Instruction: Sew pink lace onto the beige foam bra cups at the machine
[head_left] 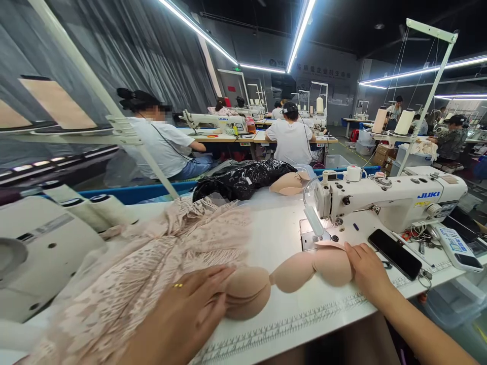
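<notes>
A row of beige moulded bra cups [292, 272] lies across the white table in front of the sewing machine [395, 190], joined by narrow links. My left hand [186, 306], with a ring on one finger, grips the left end, where two cups [249, 291] overlap. At the other end, the fingers of my right hand [367, 271] close on the edge of the rightmost cup [335, 266]; its thumb is hidden. A raised flap of that cup reaches close to the presser foot area, which the lamp [315, 220] partly hides.
Pale pink lace fabric [152, 263] is heaped at left beside another machine [41, 248]. Behind are a black plastic bag [247, 180] and more beige cups [289, 183]. A phone [395, 253] lies right; a printed ruler [289, 327] runs along the front edge. Co-workers sit beyond.
</notes>
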A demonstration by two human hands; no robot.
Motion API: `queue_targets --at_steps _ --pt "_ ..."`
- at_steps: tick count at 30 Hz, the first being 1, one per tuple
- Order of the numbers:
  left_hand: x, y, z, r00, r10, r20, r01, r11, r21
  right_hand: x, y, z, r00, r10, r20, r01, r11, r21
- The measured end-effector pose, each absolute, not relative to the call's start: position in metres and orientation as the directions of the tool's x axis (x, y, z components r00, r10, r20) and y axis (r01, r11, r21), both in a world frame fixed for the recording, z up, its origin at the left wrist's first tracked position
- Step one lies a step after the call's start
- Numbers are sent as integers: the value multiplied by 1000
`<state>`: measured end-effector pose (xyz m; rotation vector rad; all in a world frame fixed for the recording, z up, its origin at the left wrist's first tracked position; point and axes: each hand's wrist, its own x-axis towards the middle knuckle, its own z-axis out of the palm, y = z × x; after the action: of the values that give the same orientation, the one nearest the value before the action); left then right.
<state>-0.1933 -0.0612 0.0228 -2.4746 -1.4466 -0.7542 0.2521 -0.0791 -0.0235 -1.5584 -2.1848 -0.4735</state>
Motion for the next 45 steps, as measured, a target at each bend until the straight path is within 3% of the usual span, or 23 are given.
queue_targets --at_steps 3,7,16,21,24,27,30,33,37,39,42,45 --pt "-136 -59 31 487 739 466 786 -603 135 258 -83 -19 -217 842 494 972 233 31" --pt "-73 -48 35 647 712 272 710 -693 124 257 -90 -17 -180 856 485 981 193 24" --pt "-77 -39 32 619 723 308 725 -676 131 233 -83 -19 -215 869 446 971 241 -2" --pt "-63 -43 31 617 760 204 775 -631 10 226 -81 -18 -226 878 423 965 261 -26" --pt "-69 -35 35 609 765 209 783 -623 -1 234 -89 -11 -246 886 394 957 287 -49" --pt "-88 -27 42 578 754 314 793 -609 1 250 -100 5 -306 905 295 913 366 -179" --pt "-100 -32 51 495 609 619 787 -616 -22 263 -113 33 -354 912 207 868 402 -291" --pt "-85 -53 59 494 452 742 713 -700 -48 254 -125 56 -336 893 299 826 432 -361" --pt "-48 -75 55 630 402 664 516 -856 29 215 -129 51 -420 756 502 684 627 -372" --pt "-40 -72 47 673 465 576 502 -858 106 206 -124 32 -430 696 576 683 668 -297" --pt "-43 -50 32 649 644 404 646 -748 153 216 -111 4 -342 662 667 785 591 -183" --pt "-47 -26 26 630 708 319 707 -693 142 237 -105 -9 -377 689 619 822 557 -119"
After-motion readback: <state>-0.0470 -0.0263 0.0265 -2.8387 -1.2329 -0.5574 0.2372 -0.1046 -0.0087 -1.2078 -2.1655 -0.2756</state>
